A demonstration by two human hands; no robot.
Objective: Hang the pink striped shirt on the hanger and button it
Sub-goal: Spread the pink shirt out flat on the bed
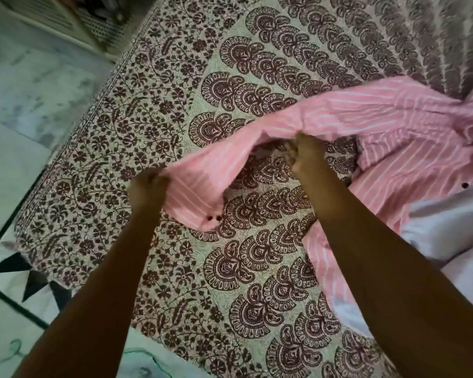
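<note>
Dim indoor light, soft blur, wide-angle edge distortion

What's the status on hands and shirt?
Left hand grips shirt's cuff end. Right hand pinches pink striped shirt mid-sleeve, lifted over patterned bedspread. No hanger in view.

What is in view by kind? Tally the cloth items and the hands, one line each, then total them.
Pink striped shirt: 1
Printed bedspread: 1
White cloth at the right edge: 1
Hands, left hand and right hand, both gripping the shirt: 2
Hanger: 0 in view
Total: 5
</note>
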